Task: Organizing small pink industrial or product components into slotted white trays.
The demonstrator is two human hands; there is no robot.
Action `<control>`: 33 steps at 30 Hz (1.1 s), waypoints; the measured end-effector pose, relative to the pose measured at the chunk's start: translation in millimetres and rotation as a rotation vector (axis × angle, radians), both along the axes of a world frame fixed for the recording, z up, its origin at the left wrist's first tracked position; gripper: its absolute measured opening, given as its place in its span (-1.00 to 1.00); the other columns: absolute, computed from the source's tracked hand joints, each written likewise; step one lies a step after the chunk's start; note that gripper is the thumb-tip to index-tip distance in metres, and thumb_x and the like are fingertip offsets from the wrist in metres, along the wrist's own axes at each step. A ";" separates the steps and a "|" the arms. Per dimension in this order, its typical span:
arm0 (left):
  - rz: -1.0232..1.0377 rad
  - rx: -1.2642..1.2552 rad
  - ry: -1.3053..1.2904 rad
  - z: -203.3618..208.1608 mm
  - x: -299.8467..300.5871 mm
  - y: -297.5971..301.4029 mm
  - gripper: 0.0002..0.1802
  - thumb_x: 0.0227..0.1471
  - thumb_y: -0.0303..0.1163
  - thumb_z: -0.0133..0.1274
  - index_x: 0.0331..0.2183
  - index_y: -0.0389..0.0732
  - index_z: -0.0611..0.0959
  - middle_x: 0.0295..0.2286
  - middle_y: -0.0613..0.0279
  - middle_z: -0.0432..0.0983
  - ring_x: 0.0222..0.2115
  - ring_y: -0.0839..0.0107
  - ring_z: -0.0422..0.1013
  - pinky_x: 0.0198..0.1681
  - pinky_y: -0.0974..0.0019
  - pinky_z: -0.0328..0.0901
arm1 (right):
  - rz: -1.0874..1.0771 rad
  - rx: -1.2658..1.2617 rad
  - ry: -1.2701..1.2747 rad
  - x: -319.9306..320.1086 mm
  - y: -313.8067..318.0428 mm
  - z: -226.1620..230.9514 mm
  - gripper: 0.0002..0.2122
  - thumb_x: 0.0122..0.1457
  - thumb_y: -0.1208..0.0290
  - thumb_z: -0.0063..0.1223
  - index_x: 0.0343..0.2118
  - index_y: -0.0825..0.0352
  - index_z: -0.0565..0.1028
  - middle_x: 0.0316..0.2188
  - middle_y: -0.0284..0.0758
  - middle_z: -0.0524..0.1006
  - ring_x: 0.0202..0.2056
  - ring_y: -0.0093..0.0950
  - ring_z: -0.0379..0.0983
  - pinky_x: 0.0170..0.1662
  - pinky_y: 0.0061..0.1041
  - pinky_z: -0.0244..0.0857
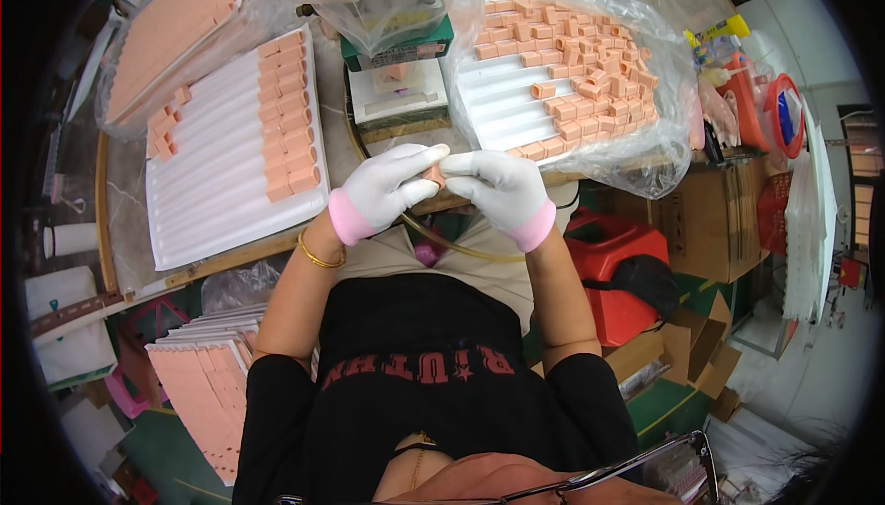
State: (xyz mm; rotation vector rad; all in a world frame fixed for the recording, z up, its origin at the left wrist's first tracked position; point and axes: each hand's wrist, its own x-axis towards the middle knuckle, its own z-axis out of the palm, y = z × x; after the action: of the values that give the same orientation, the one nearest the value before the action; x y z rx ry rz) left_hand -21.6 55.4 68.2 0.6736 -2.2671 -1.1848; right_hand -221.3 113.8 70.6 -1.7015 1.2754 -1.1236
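Observation:
Between the fingertips of both hands is a small peach-coloured block (434, 176). My left hand (387, 187), in a white glove with a pink cuff, pinches it from the left. From the right my right hand (502, 187), gloved the same way, grips it too. Left of the hands lies a white ribbed tray (217, 164) with a row of like pieces (288, 118) along its right side and a few loose at its left. Another white ribbed tray (498, 90), on clear plastic, bears many such pieces (590, 81), partly in rows, partly heaped.
A green and white press-like device (398, 90) stands beyond my hands, partly under plastic. Stacked full trays (175, 35) lie at the far left; more stacked trays (203, 394) stand below the table. A red stool (608, 274) and cardboard boxes (687, 348) are at the right.

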 end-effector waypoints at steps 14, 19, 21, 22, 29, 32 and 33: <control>-0.296 1.272 0.804 -39.6 -7.9 -5.8 -0.43 0.19 -0.12 -0.20 0.07 -0.36 0.28 -0.20 0.05 0.42 -0.26 0.32 0.40 -0.20 0.36 0.32 | -0.363 0.202 -0.721 4.6 -7.4 -6.3 -0.69 0.27 0.32 -0.21 -0.09 0.45 0.42 -0.35 -0.26 0.54 -0.46 -0.62 0.43 -0.38 -0.67 0.31; -0.222 1.583 0.775 -43.2 -13.2 -7.4 -0.41 0.20 0.03 -0.33 -0.08 -0.34 0.39 -0.37 0.15 0.38 -0.45 0.37 0.32 -0.41 0.43 0.26 | -0.336 0.111 -0.356 -0.9 -4.1 -18.0 -0.64 0.07 0.45 0.08 -0.08 0.50 0.39 -0.25 -0.26 0.51 -0.34 -0.62 0.42 -0.22 -0.64 0.31; -0.285 1.605 0.773 -44.3 -12.9 -9.2 -0.41 0.19 0.04 -0.32 -0.10 -0.32 0.42 -0.39 0.16 0.42 -0.45 0.39 0.36 -0.41 0.42 0.29 | -0.253 0.067 -0.289 3.2 -9.7 -9.2 -0.63 0.05 0.44 0.10 -0.07 0.50 0.39 -0.26 -0.27 0.51 -0.33 -0.60 0.42 -0.21 -0.61 0.31; -0.348 1.624 0.770 -44.8 -11.9 -10.1 -0.42 0.19 0.05 -0.31 -0.12 -0.30 0.46 -0.42 0.18 0.46 -0.46 0.41 0.40 -0.41 0.42 0.32 | -0.170 0.022 -0.224 7.2 -13.6 -6.3 -0.61 0.04 0.44 0.12 -0.07 0.49 0.39 -0.28 -0.29 0.51 -0.31 -0.58 0.43 -0.20 -0.59 0.31; -0.054 1.251 0.366 -39.5 2.0 -7.4 -0.36 0.15 0.13 -0.32 -0.13 -0.28 0.46 -0.37 0.25 0.47 -0.50 0.53 0.40 -0.44 0.54 0.28 | -0.008 -0.139 -0.057 25.7 -26.4 -3.2 -0.70 0.01 0.47 0.14 -0.18 0.46 0.46 -0.41 -0.21 0.52 -0.37 -0.46 0.45 -0.26 -0.47 0.31; 0.176 0.972 0.290 -12.4 25.9 -19.3 -0.44 0.18 0.04 -0.25 -0.10 -0.27 0.49 -0.34 0.26 0.49 -0.45 0.57 0.38 -0.44 0.56 0.27 | -0.182 0.080 -0.225 7.0 -20.1 -9.0 -0.71 0.08 0.57 0.05 -0.10 0.48 0.43 -0.33 -0.33 0.49 -0.34 -0.59 0.39 -0.21 -0.59 0.30; 0.225 1.010 0.360 -12.6 50.6 -41.3 -0.49 0.15 0.00 -0.18 -0.11 -0.24 0.50 -0.39 0.27 0.49 -0.49 0.58 0.38 -0.46 0.56 0.28 | -0.188 0.089 -0.221 -2.5 -18.1 -9.2 -0.70 0.10 0.57 0.03 -0.09 0.49 0.42 -0.33 -0.33 0.48 -0.34 -0.60 0.39 -0.21 -0.60 0.30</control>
State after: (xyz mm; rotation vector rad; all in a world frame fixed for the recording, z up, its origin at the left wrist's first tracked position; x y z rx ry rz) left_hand 29.1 14.1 55.6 0.9210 -1.1589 -2.1065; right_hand -223.8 95.7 61.5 -1.3725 1.3429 -1.3044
